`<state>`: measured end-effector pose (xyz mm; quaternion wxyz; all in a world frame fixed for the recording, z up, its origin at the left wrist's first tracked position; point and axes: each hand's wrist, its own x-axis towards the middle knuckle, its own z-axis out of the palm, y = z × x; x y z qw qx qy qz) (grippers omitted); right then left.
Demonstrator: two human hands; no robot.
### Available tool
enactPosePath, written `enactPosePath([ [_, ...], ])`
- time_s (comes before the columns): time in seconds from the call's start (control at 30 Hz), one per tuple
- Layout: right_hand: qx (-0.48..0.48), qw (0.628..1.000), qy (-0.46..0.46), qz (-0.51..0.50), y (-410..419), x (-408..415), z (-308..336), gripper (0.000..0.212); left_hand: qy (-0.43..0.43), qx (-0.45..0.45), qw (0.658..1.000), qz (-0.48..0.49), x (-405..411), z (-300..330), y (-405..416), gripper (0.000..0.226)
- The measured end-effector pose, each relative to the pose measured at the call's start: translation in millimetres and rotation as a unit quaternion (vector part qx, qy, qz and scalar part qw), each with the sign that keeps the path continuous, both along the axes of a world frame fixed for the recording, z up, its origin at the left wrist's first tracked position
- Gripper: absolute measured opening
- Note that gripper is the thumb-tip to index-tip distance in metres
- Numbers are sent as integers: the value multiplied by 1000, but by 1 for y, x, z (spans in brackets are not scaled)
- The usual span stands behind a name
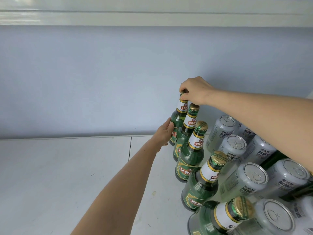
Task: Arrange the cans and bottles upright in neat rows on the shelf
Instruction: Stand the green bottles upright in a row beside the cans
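rear bottle (177,119) between both hands

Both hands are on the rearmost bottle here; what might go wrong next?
1. The rearmost green glass bottle, pinched at its cap by the right hand, may tip into the close-packed green bottle row.
2. The right forearm hangs low over the silver aluminium cans and may knock one.

1. Five green glass bottles (190,160) with gold caps stand upright in one row on the white shelf (67,175).
2. Silver cans (233,146) stand upright in rows just to the right of the bottles.
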<state>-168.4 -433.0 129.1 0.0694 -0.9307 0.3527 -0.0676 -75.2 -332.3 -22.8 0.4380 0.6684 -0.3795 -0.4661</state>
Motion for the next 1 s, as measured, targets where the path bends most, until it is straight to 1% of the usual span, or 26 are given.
enactPosePath([
  [0.27, 6, 999, 36, 22, -1, -5, 4, 23, -4, 4, 1000, -2, -3, 2, 3, 42],
  [0.43, 6, 999, 50, 17, 2, -2, 5, 28, -12, 15, 1000, -6, -2, 5, 5, 44],
  [0.6, 19, 998, 62, 6, 3, -1, 5, 30, -7, 30, 1000, -4, -2, 8, 6, 52],
  [0.73, 34, 997, 66, -4, 5, -3, 6, 40, -15, 45, 999, 4, -2, 11, 7, 60],
  [0.87, 48, 997, 50, -29, 6, -8, 8, 47, -40, 53, 998, 7, -4, 14, 11, 64],
  [1.0, 48, 997, 33, -56, 7, -16, 13, 46, -79, 61, 995, 20, -3, 19, 19, 64],
])
